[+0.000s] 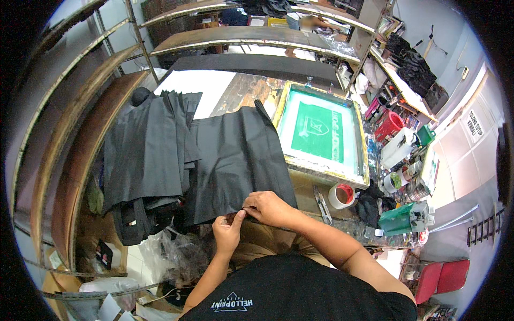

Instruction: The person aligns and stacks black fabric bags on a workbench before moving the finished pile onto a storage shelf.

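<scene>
A black cloth bag (235,155) is spread over the near part of the table, its near edge reaching my body. My left hand (227,231) pinches that near edge, thumb up. Close against it, my right hand (267,207) is closed on the same edge, with its fingers curled down. Exactly what lies between the fingertips is hidden. Left of this bag is a thick pile of similar black bags (144,150), with handle loops hanging off the table's front. A framed printing screen (321,125) with a green stencil lies to the right.
Right of my right hand are a cutter knife (322,205) and a white tub (341,196) with red ink. Further right stand a red bucket (390,125), a green container (399,219) and several bottles. Wooden racks (96,144) line the left; a person's arm (316,22) shows at the back.
</scene>
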The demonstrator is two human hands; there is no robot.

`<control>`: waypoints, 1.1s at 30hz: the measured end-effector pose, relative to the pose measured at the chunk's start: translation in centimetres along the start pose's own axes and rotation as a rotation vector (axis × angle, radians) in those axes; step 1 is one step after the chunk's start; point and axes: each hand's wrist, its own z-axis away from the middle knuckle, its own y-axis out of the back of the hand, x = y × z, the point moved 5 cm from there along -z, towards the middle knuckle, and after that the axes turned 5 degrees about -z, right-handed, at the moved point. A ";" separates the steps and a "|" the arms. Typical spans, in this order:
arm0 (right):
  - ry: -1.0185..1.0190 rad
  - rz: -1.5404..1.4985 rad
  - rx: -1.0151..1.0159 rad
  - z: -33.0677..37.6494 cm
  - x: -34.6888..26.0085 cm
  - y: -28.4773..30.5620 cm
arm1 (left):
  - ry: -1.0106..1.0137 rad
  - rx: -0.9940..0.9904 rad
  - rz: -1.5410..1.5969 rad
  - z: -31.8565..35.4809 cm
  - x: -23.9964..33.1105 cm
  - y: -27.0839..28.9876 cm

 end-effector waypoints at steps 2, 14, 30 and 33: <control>-0.015 -0.022 0.005 0.0 0.3 -0.1 | 0.007 0.034 0.081 -0.3 -0.3 -0.3; -0.150 -0.145 -0.014 -0.2 0.4 0.3 | -0.074 0.145 -0.125 -0.2 0.1 0.1; -0.270 -0.335 -0.169 -0.3 2.8 0.5 | -0.005 -0.005 0.037 0.6 0.0 -0.4; -0.326 -0.396 -0.160 -0.1 3.6 -0.1 | -0.022 0.037 0.045 0.4 -1.1 -0.7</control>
